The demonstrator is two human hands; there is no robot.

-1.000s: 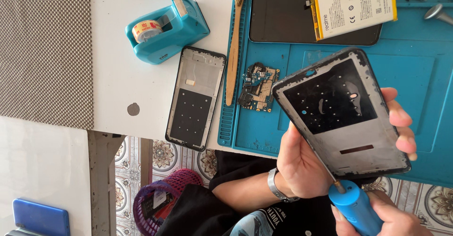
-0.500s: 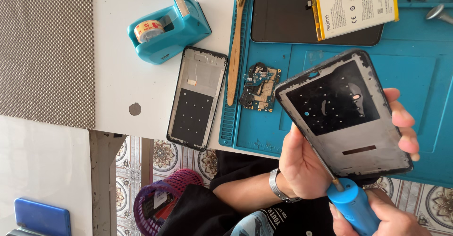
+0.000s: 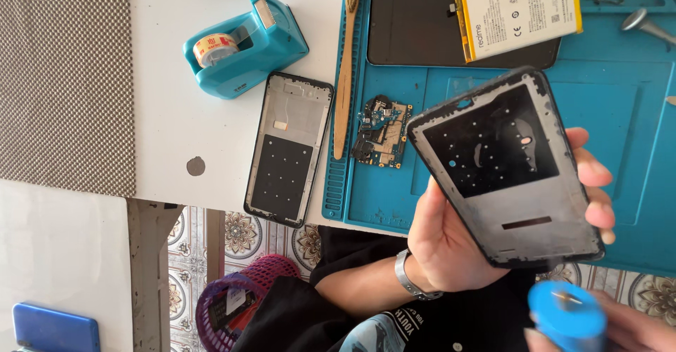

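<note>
- Left hand [image 3: 458,243] wraps the dark phone frame [image 3: 507,169] from underneath: fingertips [image 3: 595,176] curl over its right edge, thumb pressed along the left edge. Firm clamp, fingers close together.
- Frame is held tilted above the near edge of the blue work mat [image 3: 634,112], inner side up, small screw holes and a slot showing.
- Right hand [image 3: 627,327], bottom right corner, is closed round a blue screwdriver handle [image 3: 567,317]; handle end faces the camera, tip hidden, can't tell if it touches the frame.
- Metal watch band [image 3: 412,281] on the left wrist.
- On the mat: small circuit board [image 3: 382,132] left of the frame, black panel [image 3: 422,21] with a white battery [image 3: 517,10] lying on it further back.
- Wooden brush [image 3: 345,70] lies along the mat's left edge.
- On the white table [image 3: 169,120]: second phone frame [image 3: 289,148] just beside the mat, teal tape dispenser [image 3: 243,46] behind it.
</note>
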